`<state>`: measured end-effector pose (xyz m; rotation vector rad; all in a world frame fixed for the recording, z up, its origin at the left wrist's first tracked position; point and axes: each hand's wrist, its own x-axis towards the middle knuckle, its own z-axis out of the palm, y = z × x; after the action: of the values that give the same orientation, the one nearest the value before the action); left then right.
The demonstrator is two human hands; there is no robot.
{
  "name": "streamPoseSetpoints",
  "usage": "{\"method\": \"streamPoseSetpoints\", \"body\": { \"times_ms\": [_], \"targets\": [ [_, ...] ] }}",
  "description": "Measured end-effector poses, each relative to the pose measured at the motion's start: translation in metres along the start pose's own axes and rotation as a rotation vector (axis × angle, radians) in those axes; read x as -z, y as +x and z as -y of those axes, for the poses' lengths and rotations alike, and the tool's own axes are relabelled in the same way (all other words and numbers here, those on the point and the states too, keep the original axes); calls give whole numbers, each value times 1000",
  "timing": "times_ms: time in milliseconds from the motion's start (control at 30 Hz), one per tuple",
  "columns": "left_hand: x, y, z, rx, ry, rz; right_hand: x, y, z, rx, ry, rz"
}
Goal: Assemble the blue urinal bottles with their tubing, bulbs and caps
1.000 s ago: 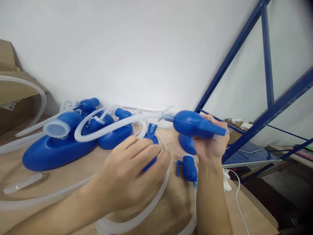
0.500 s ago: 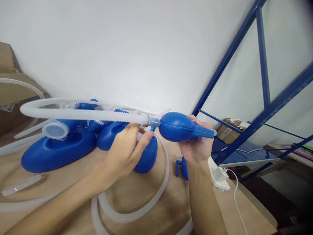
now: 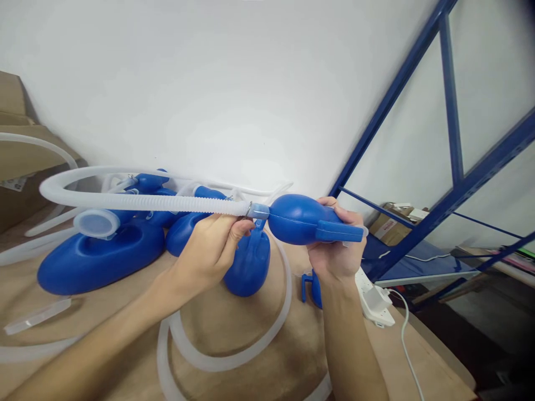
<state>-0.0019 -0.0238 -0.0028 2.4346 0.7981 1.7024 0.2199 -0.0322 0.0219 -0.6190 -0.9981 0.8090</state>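
My right hand [image 3: 338, 245] holds a blue, egg-shaped plastic bottle [image 3: 296, 217] from beneath, with its flat handle pointing right and a clear cap partly hidden behind it. At the bottle's left end, a ribbed translucent hose [image 3: 179, 203] fits over the pale blue neck [image 3: 259, 211]. A thin metal hose clamp [image 3: 249, 209] circles that joint. My left hand [image 3: 213, 239] is closed, thumb and forefinger pinched together at the clamp's underside. Below the joint another blue bottle [image 3: 248, 267] lies on the table.
Several blue bottles, one with a clear round lid [image 3: 97, 223], lie at left. Loose hose [image 3: 225, 362] loops across the table. A clear strip [image 3: 37, 316] lies at front left. Cardboard boxes [image 3: 20, 122] stand far left. A white power strip [image 3: 376, 303] and blue shelving [image 3: 397, 245] are at right.
My left hand has shifted slightly left and down, its fingers now pinched at the clamp. The bottle's handle has turned a little downward, and the hose loop has moved slightly right.
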Motion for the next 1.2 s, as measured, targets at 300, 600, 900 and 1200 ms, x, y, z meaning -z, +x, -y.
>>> {"method": "streamPoseSetpoints", "body": {
  "times_ms": [300,600,900,1200],
  "targets": [
    [5,3,-5,173,-192,93,-1,2,-8,268,-71,59],
    [-2,7,-14,674,-985,290,0,-7,-7,696,-246,134],
    [4,11,-10,523,-728,277,-4,-12,-3,706,-327,59],
    [3,9,-10,485,-555,198,-3,-12,-7,720,-353,43]
  ]
}}
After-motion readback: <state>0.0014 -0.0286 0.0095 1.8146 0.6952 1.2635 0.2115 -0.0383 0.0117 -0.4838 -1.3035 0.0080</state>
